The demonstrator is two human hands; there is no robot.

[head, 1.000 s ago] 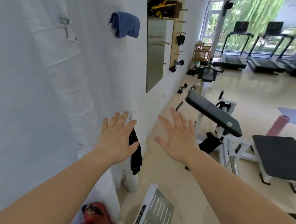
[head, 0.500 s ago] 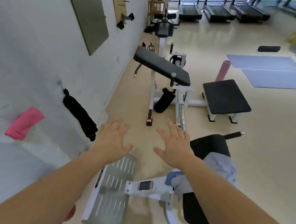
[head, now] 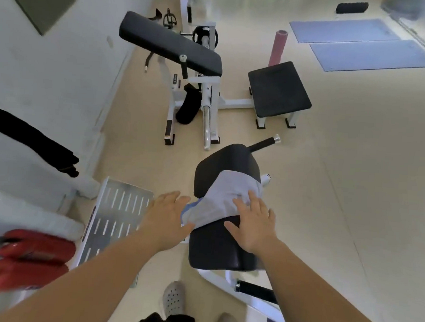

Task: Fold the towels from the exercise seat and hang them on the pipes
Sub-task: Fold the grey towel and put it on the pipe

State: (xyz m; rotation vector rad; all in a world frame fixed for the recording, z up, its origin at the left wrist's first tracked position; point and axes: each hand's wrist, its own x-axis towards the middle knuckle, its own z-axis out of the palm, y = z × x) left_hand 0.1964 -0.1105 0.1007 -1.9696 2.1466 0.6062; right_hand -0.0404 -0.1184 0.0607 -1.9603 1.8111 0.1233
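1. Centrally, a pale grey-blue towel (head: 225,199) is seen draped over the black padded exercise seat (head: 216,245), crumpled rather than folded.
2. Its long axis is laid diagonally. It runs from a corner hung over the seat's left edge, up and to the right across the pad.
3. The left hand (head: 167,214) is held with its fingers (head: 176,198) straight and spread, with nothing gripped. It lies just beside the towel's overhanging corner, and whether they touch cannot be told.
4. The right hand (head: 254,225) is spread flat, also with nothing gripped. Its straight fingertips are placed over the towel's near edge and its palm over bare seat padding.
5. A dark strip is seen on the edge of the slotted metal footplate (head: 121,212), left of the seat. It is too blurred for any writing to be read.
6. A black towel (head: 33,137) is hung against the white wall (head: 62,77) at the left, well apart from the seat.
7. Two red objects (head: 29,256) at the lower left are smeared by blur.
8. Farther off, an angled black bench pad (head: 171,43) and a pink roller (head: 277,47) are seen.
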